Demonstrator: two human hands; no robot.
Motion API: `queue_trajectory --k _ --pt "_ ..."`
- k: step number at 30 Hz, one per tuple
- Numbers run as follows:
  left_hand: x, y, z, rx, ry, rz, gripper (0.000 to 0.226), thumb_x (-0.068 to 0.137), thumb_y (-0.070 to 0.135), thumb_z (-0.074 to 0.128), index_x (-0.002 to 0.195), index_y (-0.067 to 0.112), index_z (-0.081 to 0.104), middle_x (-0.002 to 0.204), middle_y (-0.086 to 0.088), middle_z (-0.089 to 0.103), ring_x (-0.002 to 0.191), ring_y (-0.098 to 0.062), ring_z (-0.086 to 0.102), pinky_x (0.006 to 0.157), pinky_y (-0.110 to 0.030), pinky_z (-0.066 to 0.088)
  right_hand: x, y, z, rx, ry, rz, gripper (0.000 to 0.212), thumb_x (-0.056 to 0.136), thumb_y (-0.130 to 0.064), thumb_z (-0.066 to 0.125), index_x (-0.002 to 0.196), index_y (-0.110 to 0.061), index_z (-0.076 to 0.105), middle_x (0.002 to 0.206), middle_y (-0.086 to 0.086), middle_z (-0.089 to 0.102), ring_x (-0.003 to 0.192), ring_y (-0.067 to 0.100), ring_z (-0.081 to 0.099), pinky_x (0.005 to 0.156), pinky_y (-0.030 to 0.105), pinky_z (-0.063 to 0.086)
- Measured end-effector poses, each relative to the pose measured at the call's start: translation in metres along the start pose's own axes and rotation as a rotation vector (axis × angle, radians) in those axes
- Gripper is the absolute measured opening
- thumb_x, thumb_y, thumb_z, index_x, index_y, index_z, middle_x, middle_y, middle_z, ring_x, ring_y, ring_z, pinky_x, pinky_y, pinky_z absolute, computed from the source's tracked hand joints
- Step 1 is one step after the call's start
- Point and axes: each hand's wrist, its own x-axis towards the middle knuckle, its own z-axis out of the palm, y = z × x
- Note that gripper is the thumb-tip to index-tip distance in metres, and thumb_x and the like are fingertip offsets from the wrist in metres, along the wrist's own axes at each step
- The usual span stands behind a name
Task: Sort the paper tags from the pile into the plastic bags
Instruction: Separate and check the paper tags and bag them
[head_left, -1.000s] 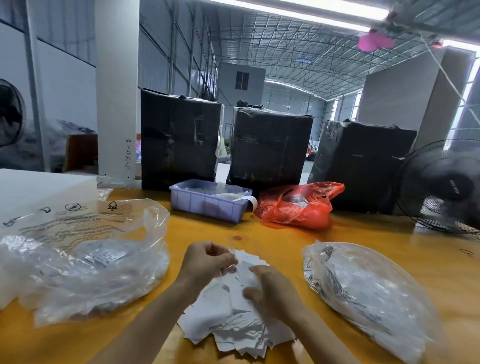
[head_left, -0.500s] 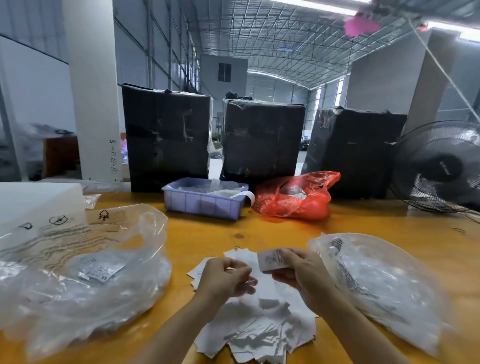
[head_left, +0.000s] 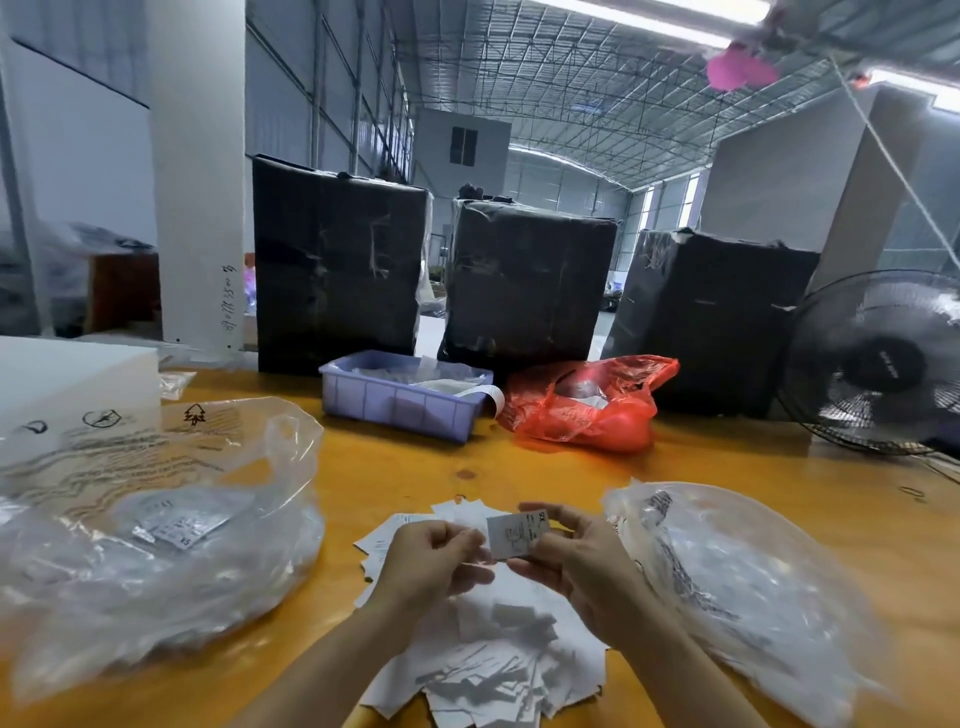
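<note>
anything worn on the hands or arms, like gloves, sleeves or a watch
Nothing worn shows: the left hand and right hand are bare, without gloves, and no ring is visible. Both forearms are bare to the frame's bottom edge, with no sleeve, watch or band.

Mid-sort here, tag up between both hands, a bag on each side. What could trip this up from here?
1. The fan stands on the table's right side; if running, it could scatter the loose pile.
2. The tag is pinched between the left hand and right hand; its small print could be misread, sending it to the wrong bag.
3. The right bag lies rather flat, so a tag might miss its opening.
</note>
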Motion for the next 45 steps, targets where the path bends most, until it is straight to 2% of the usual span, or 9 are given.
queue_trajectory --k 6,12,16,19,21,25,28,39,45 --pt "-0.004 0.000 0.002 0.029 0.005 0.012 0.017 0.093 0.013 0.058 0.089 0.001 0.069 0.073 -0.008 0.074 0.063 -0.018 0.070 0.055 -0.021 0.051 -0.004 0.008 0.004 -0.278 -0.013 -0.125 0.039 0.079 0.015 0.059 0.107 -0.011 0.065 0.089 0.021 0.061 0.063 0.023 0.067 0.062 0.032 0.058" --pt "-0.003 0.000 -0.004 -0.023 0.033 0.003 0.015 0.090 0.014 0.063 0.084 0.002 0.069 0.071 -0.006 0.073 0.062 -0.018 0.071 0.049 -0.017 0.047 0.001 0.006 0.003 -0.797 -0.003 -0.296 0.023 0.072 0.003 0.065 0.061 -0.018 0.061 0.059 0.003 0.057 0.058 0.015 0.048 0.058 0.029 0.037" --pt "-0.002 0.005 -0.012 -0.033 -0.008 -0.009 0.016 0.091 0.018 0.061 0.089 0.003 0.068 0.081 -0.008 0.075 0.069 -0.020 0.072 0.060 -0.022 0.051 0.004 0.000 -0.003 -0.560 0.043 -0.242 0.016 0.072 0.012 0.059 0.073 -0.005 0.059 0.064 0.010 0.058 0.053 0.015 0.052 0.049 0.023 0.044" --pt "-0.004 0.007 -0.011 -0.018 -0.039 -0.008 0.016 0.091 0.018 0.061 0.089 0.005 0.068 0.083 -0.007 0.075 0.071 -0.019 0.072 0.062 -0.022 0.052 0.005 -0.006 0.000 -0.289 0.034 -0.163 0.019 0.079 0.011 0.062 0.089 -0.005 0.065 0.080 0.011 0.061 0.064 0.018 0.059 0.055 0.024 0.053" --pt "-0.006 0.007 -0.009 0.012 -0.066 -0.004 0.014 0.091 0.018 0.061 0.089 0.006 0.068 0.084 -0.006 0.075 0.072 -0.019 0.072 0.061 -0.021 0.052 0.003 -0.010 0.004 -0.199 0.032 -0.156 0.011 0.082 0.005 0.064 0.085 -0.005 0.068 0.077 0.009 0.066 0.065 0.016 0.063 0.057 0.024 0.053" --pt "-0.011 0.005 -0.004 0.023 -0.113 -0.013 0.015 0.088 0.018 0.064 0.087 0.005 0.071 0.087 -0.007 0.075 0.075 -0.018 0.072 0.059 -0.019 0.050 -0.002 -0.010 0.008 -0.256 0.116 -0.264 0.003 0.084 -0.011 0.068 0.082 -0.012 0.069 0.066 0.001 0.070 0.057 0.011 0.063 0.051 0.020 0.044" --pt "-0.012 0.005 -0.002 0.008 -0.121 -0.018 0.015 0.086 0.017 0.067 0.087 0.003 0.073 0.082 -0.010 0.073 0.076 -0.017 0.072 0.059 -0.018 0.050 -0.003 -0.011 0.006 -0.199 0.162 -0.294 0.004 0.085 -0.008 0.067 0.088 -0.004 0.065 0.065 0.005 0.070 0.055 0.016 0.066 0.050 0.023 0.044" --pt "-0.008 0.001 -0.002 -0.054 -0.107 -0.051 0.015 0.083 0.011 0.069 0.092 -0.001 0.072 0.092 -0.014 0.073 0.078 -0.018 0.072 0.061 -0.018 0.051 -0.006 -0.013 0.003 -0.258 0.138 -0.267 0.007 0.079 -0.004 0.071 0.085 -0.009 0.071 0.070 0.005 0.069 0.063 0.012 0.060 0.061 0.024 0.046" --pt "-0.007 -0.004 0.000 -0.014 -0.141 -0.050 0.014 0.082 0.012 0.070 0.090 0.000 0.073 0.092 -0.014 0.074 0.079 -0.018 0.072 0.062 -0.019 0.052 -0.004 -0.008 0.005 -0.347 0.107 -0.300 0.007 0.082 -0.005 0.068 0.087 -0.009 0.071 0.085 0.017 0.072 0.072 0.018 0.065 0.060 0.018 0.049"
